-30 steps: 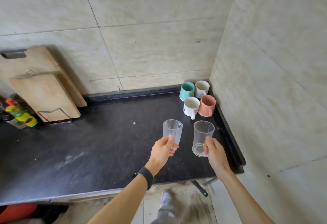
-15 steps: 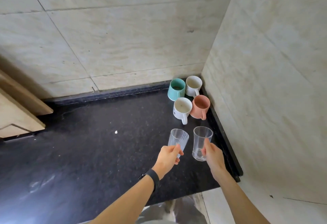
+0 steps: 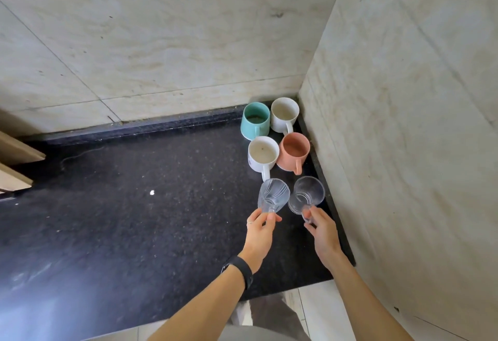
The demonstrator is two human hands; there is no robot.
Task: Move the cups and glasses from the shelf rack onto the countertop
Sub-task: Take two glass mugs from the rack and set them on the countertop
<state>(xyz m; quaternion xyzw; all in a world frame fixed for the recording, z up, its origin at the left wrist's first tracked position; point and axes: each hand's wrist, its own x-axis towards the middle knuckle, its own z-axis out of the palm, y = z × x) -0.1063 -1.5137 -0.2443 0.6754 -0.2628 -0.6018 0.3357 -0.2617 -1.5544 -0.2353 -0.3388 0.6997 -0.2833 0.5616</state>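
boards (image 3: 16, 163): wooden, just poking in at the far left edge, leaning on the back wall
tabletop (image 3: 134, 219): black speckled stone, with a little white crumb (image 3: 151, 192) sitting mid-way
left hand (image 3: 260, 229): black band (image 3: 239, 270) on the wrist, fingers pinched around the base of a ribbed glass (image 3: 273, 196), which is tipped away so its mouth faces the mugs
mugs: four in the back right corner, all upright and bunched close. Teal mug (image 3: 255, 122) and white mug (image 3: 284, 114) at the back, another white one (image 3: 262, 153) and a pink mug (image 3: 293, 153) in front
right hand (image 3: 322, 229): gripping the bottom of a plain glass (image 3: 307, 194), just right of the ribbed one and also tilted; can't tell if either glass touches the tabletop
right wall (image 3: 404, 125): beige tile, right up against the mugs
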